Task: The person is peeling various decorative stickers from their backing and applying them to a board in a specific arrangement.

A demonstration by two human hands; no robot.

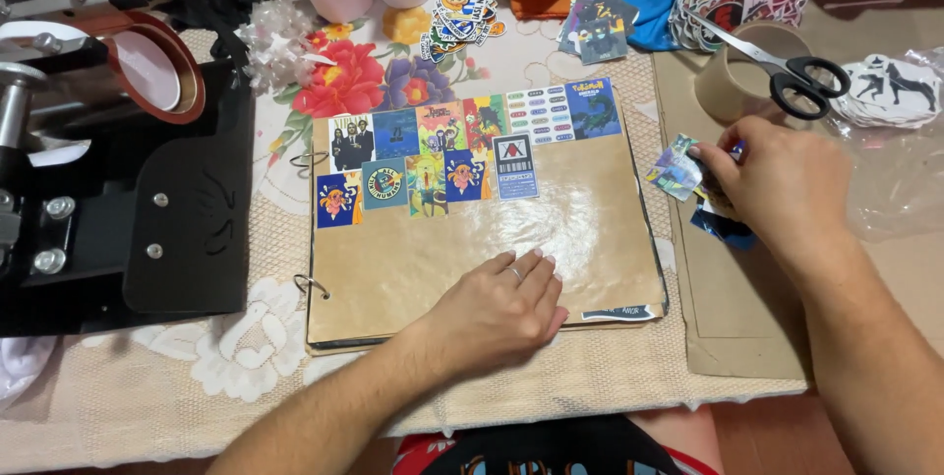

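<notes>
The left hand lies flat and open on the brown album page, while the right hand pinches a small sticker beside the album (more stickers underneath). The pinch could crease it, or the page could shift.

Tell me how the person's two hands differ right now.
The left hand lies flat, palm down, on the brown album page; the right hand is curled, pinching small stickers beside the album. The left wears a ring; none shows on the right. Both are bare.
</notes>
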